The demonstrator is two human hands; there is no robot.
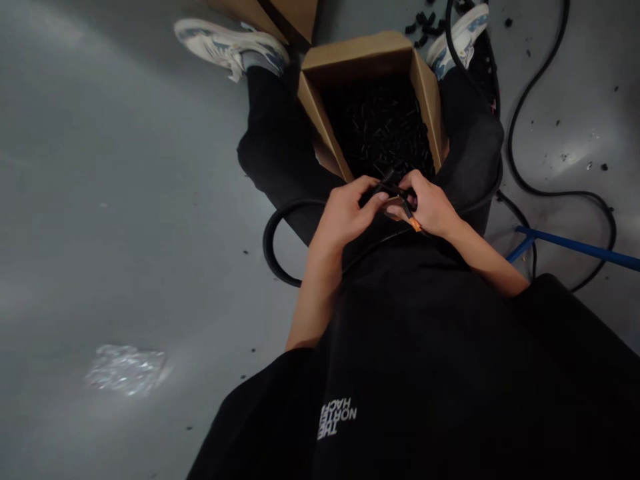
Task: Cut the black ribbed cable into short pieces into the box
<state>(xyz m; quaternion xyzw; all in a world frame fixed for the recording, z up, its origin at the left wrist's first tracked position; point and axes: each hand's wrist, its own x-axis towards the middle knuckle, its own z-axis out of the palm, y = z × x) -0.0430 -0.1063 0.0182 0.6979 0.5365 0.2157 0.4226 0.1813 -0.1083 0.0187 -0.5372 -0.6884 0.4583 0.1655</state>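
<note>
Above the near edge of an open cardboard box (327,123), my two hands meet with their fingertips almost touching. My left hand (347,213) pinches a black cable (387,179) that looks ribbed near its end. Curled fingers of my right hand (433,203) close on a thin black piece with an orange end (415,224); its exact kind is unclear. Fingers partly hide where the two pieces come together. Many small black tube-like parts (385,120) fill the box, which stands between my legs.
A thick black hose (273,247) loops at my left thigh. Another long black cable (513,133) winds over the grey floor at right, near a blue metal bar (585,248). Small black parts (425,27) lie scattered, and a crumpled clear plastic piece (127,369) rests at lower left.
</note>
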